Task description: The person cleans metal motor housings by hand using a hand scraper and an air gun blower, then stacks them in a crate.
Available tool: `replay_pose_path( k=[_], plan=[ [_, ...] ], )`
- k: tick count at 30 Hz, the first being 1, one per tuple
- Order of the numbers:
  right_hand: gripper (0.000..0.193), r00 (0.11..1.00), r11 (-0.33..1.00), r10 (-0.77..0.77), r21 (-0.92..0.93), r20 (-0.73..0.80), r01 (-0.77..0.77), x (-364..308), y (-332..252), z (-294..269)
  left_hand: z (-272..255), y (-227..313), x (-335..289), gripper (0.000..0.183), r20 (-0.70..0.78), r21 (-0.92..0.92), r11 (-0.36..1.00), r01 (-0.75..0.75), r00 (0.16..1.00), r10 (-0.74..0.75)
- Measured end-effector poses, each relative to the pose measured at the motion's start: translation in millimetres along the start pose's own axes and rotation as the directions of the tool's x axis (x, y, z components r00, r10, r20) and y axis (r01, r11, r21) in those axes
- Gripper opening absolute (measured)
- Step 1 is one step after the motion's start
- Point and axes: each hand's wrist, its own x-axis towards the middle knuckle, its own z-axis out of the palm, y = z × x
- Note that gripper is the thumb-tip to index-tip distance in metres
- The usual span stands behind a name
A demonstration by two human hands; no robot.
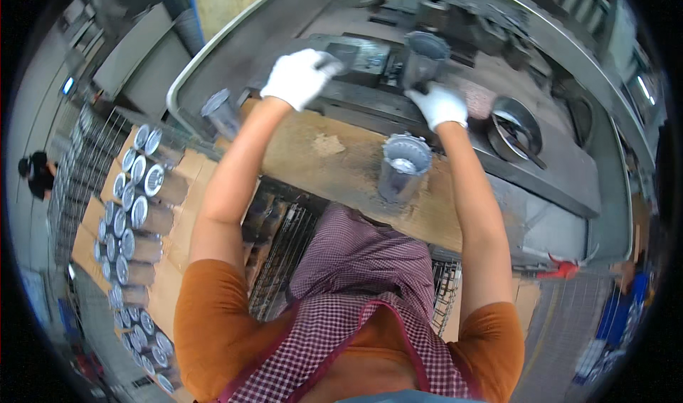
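My left hand [302, 79], in a white glove, is over the machine bed, left of a flat metal block [363, 56]. Motion blurs its fingers, and nothing shows clearly in them. My right hand [442, 105], gloved too with darkened fingertips, closes round the lower part of a grey cup-shaped metal casting [427, 46], tilted with its open rim away from me. A second casting [403, 167] stands upright on the brown board [313, 147] in front of me. Another casting [221, 111] is at the board's left end, beyond my left forearm.
A metal bowl [515, 128] with a dark-handled tool sits right of my right hand. Many similar castings [135, 214] lie in rows on cardboard at my left. A raised rim [178, 83] borders the machine. A red object [558, 268] is at the right edge. Another person [39, 174] is far left.
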Motion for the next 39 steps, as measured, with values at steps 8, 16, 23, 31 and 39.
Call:
replay_pose_path(
  k=[8, 16, 23, 31, 39],
  plan=[
    [0.059, 0.997, 0.996, 0.074, -0.050, 0.002, -0.074, 8, -10, 2, -86, -157, -42, 0.067, 0.059, 0.277, 0.814, 0.510, 0.837, -0.544],
    [0.061, 1.000, 0.996, 0.001, -0.085, 0.021, 0.001, 7, -6, 10, -13, -206, -54, 0.067, 0.228, 0.427, 0.758, 0.493, 0.752, -0.618],
    [0.058, 0.998, 0.996, 0.052, -0.066, -0.047, -0.055, 7, -4, 9, -9, -191, -43, 0.055, 0.207, -0.801, 0.278, 0.531, 0.680, -0.703],
    [0.054, 0.977, 0.969, 0.090, 0.244, -0.195, -0.040, -54, 4, 0, 23, -91, 18, 0.038, 0.357, -0.921, -0.078, 0.383, 0.746, -0.562],
    [0.022, 0.903, 0.927, 0.157, 0.374, -0.401, 0.005, -211, 70, 1, 98, -1, 62, 0.064, -0.048, -0.796, 0.469, 0.381, 0.734, -0.678]
  ],
)
